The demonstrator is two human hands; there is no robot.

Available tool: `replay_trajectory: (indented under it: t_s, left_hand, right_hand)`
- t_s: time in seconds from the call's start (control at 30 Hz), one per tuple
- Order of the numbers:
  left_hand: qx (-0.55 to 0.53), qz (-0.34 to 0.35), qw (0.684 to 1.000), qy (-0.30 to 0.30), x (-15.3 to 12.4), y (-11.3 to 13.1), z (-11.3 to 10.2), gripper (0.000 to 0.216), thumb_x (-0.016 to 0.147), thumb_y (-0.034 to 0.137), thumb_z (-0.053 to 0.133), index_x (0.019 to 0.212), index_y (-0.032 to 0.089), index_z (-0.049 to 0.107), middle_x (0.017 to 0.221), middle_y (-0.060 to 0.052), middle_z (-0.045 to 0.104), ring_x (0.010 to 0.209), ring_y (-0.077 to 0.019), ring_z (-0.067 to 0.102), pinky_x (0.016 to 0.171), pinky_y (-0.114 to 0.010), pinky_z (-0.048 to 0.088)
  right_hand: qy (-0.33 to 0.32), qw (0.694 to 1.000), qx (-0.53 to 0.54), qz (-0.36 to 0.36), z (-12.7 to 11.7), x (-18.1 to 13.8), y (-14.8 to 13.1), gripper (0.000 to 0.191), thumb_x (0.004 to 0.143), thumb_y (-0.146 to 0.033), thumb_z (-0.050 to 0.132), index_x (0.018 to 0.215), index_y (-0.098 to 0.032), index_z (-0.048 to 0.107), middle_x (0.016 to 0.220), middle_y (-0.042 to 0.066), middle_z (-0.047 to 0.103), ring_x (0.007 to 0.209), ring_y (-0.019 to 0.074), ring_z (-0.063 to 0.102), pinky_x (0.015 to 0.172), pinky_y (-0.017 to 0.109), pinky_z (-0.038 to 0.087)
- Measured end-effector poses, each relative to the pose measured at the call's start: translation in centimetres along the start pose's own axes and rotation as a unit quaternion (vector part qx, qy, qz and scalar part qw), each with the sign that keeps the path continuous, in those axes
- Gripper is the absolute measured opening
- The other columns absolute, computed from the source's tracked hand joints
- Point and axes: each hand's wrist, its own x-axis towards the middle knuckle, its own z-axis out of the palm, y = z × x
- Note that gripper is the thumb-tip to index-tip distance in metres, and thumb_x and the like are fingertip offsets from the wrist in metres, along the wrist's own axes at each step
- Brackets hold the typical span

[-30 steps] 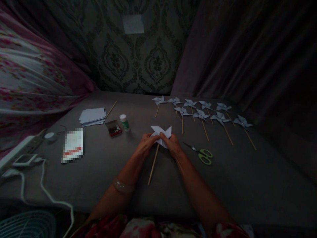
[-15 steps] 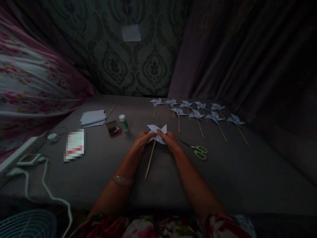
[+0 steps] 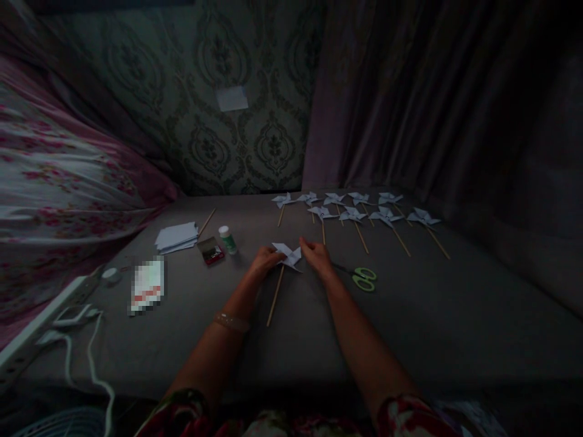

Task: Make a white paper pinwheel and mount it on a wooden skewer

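A white paper pinwheel (image 3: 288,255) lies on the dark cloth-covered surface (image 3: 437,315) with its wooden stick (image 3: 275,296) pointing toward me. My left hand (image 3: 265,263) pinches its left edge with curled fingers. My right hand (image 3: 317,259) rests just right of the paper, fingers bent, fingertips touching its right tip. Several finished white pinwheels (image 3: 355,209) on sticks lie in rows farther back on the right.
Green-handled scissors (image 3: 361,278) lie right of my right hand. A small bottle (image 3: 228,239), an open pin box (image 3: 212,250), a stack of white paper (image 3: 177,237) and a loose stick (image 3: 207,221) sit at left. A power strip and cable (image 3: 64,318) lie far left.
The pinwheel has been lowered from upright in both hands to flat on the surface. My right hand has loosened from the paper. The camera has tilted up.
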Motion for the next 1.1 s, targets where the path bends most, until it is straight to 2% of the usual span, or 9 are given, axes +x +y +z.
replay_trajectory:
  t_s: [0.07, 0.13, 0.27, 0.33, 0.47, 0.6, 0.7, 0.87, 1.1]
  left_hand:
    - [0.061, -0.007, 0.998, 0.008, 0.1, 0.3, 0.1, 0.017, 0.052, 0.015, 0.07, 0.04, 0.017, 0.058, 0.034, 0.003, 0.045, 0.037, -0.0095, 0.04, 0.041, -0.021, 0.025]
    - [0.077, -0.001, 0.997, 0.018, 0.3, 0.4, 0.0, 0.017, 0.052, 0.016, 0.07, 0.04, 0.017, 0.057, 0.034, 0.003, 0.045, 0.04, -0.0104, 0.042, 0.042, -0.02, 0.025]
    - [0.111, 0.048, 0.991, 0.052, 0.2, 0.0, -0.7, 0.017, 0.052, 0.023, 0.075, 0.046, 0.017, 0.06, 0.042, 0.001, 0.051, 0.056, -0.0168, 0.055, 0.051, -0.021, 0.033]
    - [0.109, 0.083, 0.989, 0.061, 0.0, -0.4, -1.1, 0.019, 0.053, 0.029, 0.076, 0.052, 0.016, 0.063, 0.049, -0.002, 0.056, 0.066, -0.0202, 0.059, 0.056, -0.023, 0.037]
    - [0.103, 0.136, 0.983, 0.061, -0.4, -1.6, -1.6, 0.034, 0.053, 0.04, 0.08, 0.074, 0.015, 0.07, 0.07, -0.007, 0.068, 0.075, -0.0224, 0.061, 0.066, -0.026, 0.044]
    - [0.185, 0.161, 0.968, 0.061, -0.5, -3.1, -1.3, 0.049, 0.063, 0.044, 0.075, 0.101, 0.013, 0.068, 0.094, -0.011, 0.071, 0.089, -0.0243, 0.064, 0.08, -0.033, 0.049]
    - [0.236, 0.193, 0.95, 0.067, -0.2, -4.1, -1.0, 0.051, 0.07, 0.041, 0.071, 0.112, 0.013, 0.064, 0.107, -0.013, 0.068, 0.098, -0.025, 0.063, 0.088, -0.036, 0.048]
    - [0.297, 0.227, 0.923, 0.091, -0.1, -5.0, -0.8, 0.047, 0.072, 0.039, 0.071, 0.111, 0.015, 0.064, 0.107, -0.013, 0.067, 0.103, -0.0265, 0.062, 0.092, -0.039, 0.047]
    - [0.32, 0.262, 0.905, 0.103, -0.3, -5.6, -0.6, 0.044, 0.074, 0.036, 0.07, 0.112, 0.014, 0.063, 0.104, -0.013, 0.065, 0.103, -0.0253, 0.061, 0.091, -0.037, 0.047]
  right_hand:
    - [0.016, 1.0, -0.012, -0.004, -0.2, 0.1, 0.1, 0.037, 0.068, -0.055, 0.064, 0.055, -0.021, 0.064, 0.059, 0.004, 0.064, 0.072, 0.0217, 0.063, 0.07, 0.029, 0.044]
    - [0.017, 0.999, -0.032, -0.031, -0.4, 0.2, 0.1, 0.034, 0.072, -0.051, 0.063, 0.06, -0.02, 0.067, 0.065, 0.006, 0.067, 0.073, 0.0222, 0.064, 0.071, 0.03, 0.044]
    - [-0.013, 0.992, -0.073, -0.104, -0.2, 0.1, 0.4, 0.024, 0.08, -0.035, 0.057, 0.079, -0.018, 0.073, 0.081, 0.009, 0.071, 0.078, 0.0217, 0.064, 0.075, 0.032, 0.045]
    - [-0.026, 0.989, -0.078, -0.126, 0.0, -0.1, 0.5, 0.021, 0.08, -0.023, 0.055, 0.088, -0.018, 0.074, 0.09, 0.009, 0.071, 0.083, 0.0204, 0.063, 0.08, 0.031, 0.045]
    - [-0.061, 0.975, -0.129, -0.168, 0.3, -0.8, 0.4, 0.034, 0.078, -0.01, 0.05, 0.101, -0.018, 0.073, 0.104, 0.01, 0.068, 0.098, 0.0201, 0.059, 0.091, 0.029, 0.041]
    - [-0.108, 0.933, -0.287, -0.19, 0.3, -1.5, 0.1, 0.042, 0.084, -0.011, 0.044, 0.117, -0.021, 0.067, 0.117, 0.008, 0.063, 0.109, 0.0224, 0.051, 0.096, 0.033, 0.037]
    - [-0.119, 0.918, -0.335, -0.176, 0.4, -1.8, 0.0, 0.043, 0.087, -0.014, 0.041, 0.121, -0.023, 0.064, 0.12, 0.007, 0.061, 0.111, 0.0235, 0.048, 0.094, 0.035, 0.036]
    - [-0.132, 0.908, -0.359, -0.173, 0.6, -2.0, 0.1, 0.043, 0.086, -0.015, 0.042, 0.124, -0.025, 0.062, 0.12, 0.007, 0.06, 0.112, 0.0244, 0.046, 0.091, 0.036, 0.034]
    - [-0.132, 0.906, -0.363, -0.176, 0.7, -2.0, 0.5, 0.042, 0.085, -0.016, 0.043, 0.121, -0.024, 0.064, 0.119, 0.01, 0.058, 0.113, 0.0256, 0.045, 0.09, 0.038, 0.033]
